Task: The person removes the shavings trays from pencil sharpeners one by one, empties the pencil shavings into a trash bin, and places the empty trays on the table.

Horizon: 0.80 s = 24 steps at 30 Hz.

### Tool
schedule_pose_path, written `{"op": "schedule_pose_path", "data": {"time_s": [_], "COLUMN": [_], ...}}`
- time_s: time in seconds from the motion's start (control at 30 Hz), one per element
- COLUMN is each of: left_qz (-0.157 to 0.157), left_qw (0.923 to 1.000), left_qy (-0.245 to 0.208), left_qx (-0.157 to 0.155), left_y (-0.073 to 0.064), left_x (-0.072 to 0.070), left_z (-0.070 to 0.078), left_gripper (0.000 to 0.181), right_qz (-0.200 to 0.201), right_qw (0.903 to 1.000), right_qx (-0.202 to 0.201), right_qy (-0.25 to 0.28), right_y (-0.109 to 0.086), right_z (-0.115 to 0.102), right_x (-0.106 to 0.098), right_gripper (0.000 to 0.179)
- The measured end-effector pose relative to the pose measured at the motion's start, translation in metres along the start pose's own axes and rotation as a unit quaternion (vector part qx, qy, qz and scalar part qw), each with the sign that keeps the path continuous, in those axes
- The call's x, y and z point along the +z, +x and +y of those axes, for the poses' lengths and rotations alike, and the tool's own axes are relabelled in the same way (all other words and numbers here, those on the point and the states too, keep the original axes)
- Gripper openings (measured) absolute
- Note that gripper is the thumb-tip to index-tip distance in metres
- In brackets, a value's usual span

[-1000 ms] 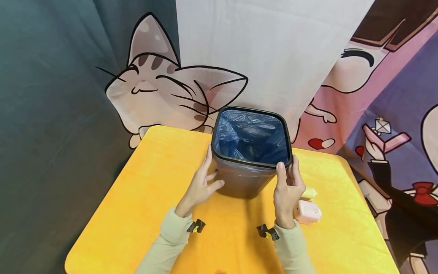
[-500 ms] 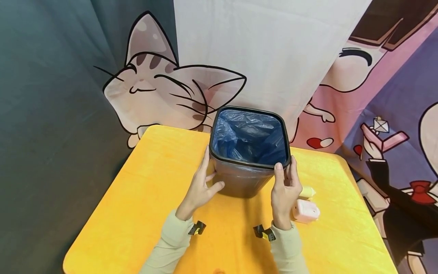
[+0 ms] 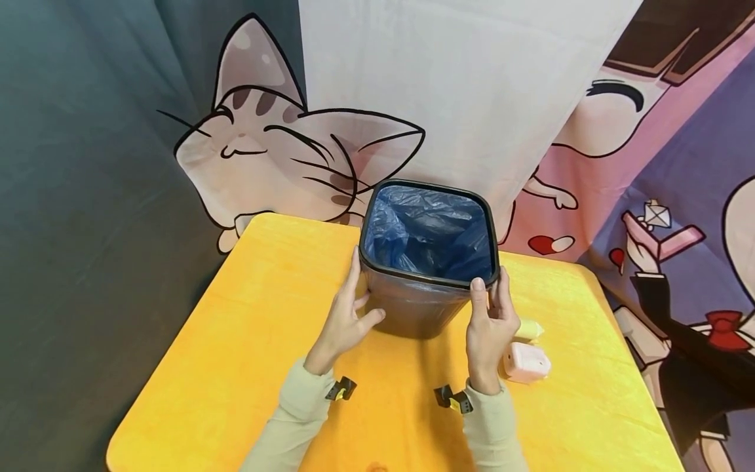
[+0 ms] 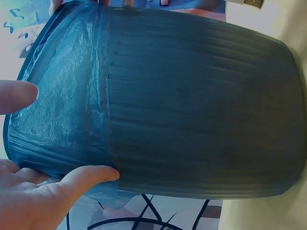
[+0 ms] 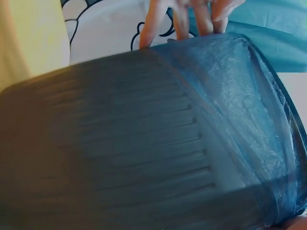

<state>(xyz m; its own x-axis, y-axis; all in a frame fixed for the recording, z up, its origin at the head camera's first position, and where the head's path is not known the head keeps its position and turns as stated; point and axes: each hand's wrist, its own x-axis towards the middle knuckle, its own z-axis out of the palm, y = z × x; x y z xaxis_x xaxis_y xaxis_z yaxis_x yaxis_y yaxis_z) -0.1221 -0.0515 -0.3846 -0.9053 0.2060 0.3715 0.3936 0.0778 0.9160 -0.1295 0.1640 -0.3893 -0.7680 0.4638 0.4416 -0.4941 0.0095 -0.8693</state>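
Observation:
A dark grey trash can (image 3: 413,308) with a black rim stands upright on the yellow table, lined with a blue plastic bag (image 3: 439,223) folded over its rim. My left hand (image 3: 343,321) grips its left front corner, fingers along the side and thumb on the front wall. In the left wrist view, the left thumb (image 4: 91,176) lies by the lower edge of the folded-over bag. My right hand (image 3: 491,334) holds the right front corner, thumb at the rim and fingers bent around the side. The right wrist view shows mostly the can's ribbed wall and bag fold (image 5: 235,105).
To the right of my right hand, a small pink object (image 3: 527,362) lies on the yellow table (image 3: 236,367), with a pale yellow cylindrical object (image 3: 529,330) behind it, partly hidden by the hand. A printed cloth backdrop (image 3: 460,85) hangs right behind the table.

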Motion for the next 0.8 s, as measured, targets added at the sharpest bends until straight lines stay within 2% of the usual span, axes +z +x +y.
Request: {"op": "schedule_pose_path", "data": {"time_s": [0.23,0.47,0.63,0.73,0.8], "left_qz": [0.003,0.008,0.009,0.019,0.038], "left_qw": [0.9999,0.9997,0.9997,0.9995,0.9989], "left_qy": [-0.013,-0.021,-0.022,-0.022,-0.019], "left_qx": [-0.001,0.007,0.004,0.012,0.019], "left_y": [0.004,0.006,0.005,0.005,0.002], "left_x": [0.000,0.002,0.001,0.004,0.009], "left_z": [-0.003,-0.007,-0.007,-0.008,-0.009], "left_gripper": [0.100,0.101,0.100,0.099,0.099], "right_qz": [0.003,-0.011,-0.004,-0.009,-0.016], "right_qw": [0.9999,0.9999,0.9999,0.9997,0.9994], "right_qx": [-0.001,0.002,0.008,0.014,0.016], "right_qy": [0.011,-0.008,-0.011,-0.016,-0.026], "right_y": [0.005,0.007,0.008,0.009,0.008], "right_z": [0.016,-0.002,0.010,0.016,0.016], "right_x": [-0.004,0.003,-0.002,-0.007,-0.011], "right_gripper": [0.053,0.053,0.053,0.054,0.053]}}
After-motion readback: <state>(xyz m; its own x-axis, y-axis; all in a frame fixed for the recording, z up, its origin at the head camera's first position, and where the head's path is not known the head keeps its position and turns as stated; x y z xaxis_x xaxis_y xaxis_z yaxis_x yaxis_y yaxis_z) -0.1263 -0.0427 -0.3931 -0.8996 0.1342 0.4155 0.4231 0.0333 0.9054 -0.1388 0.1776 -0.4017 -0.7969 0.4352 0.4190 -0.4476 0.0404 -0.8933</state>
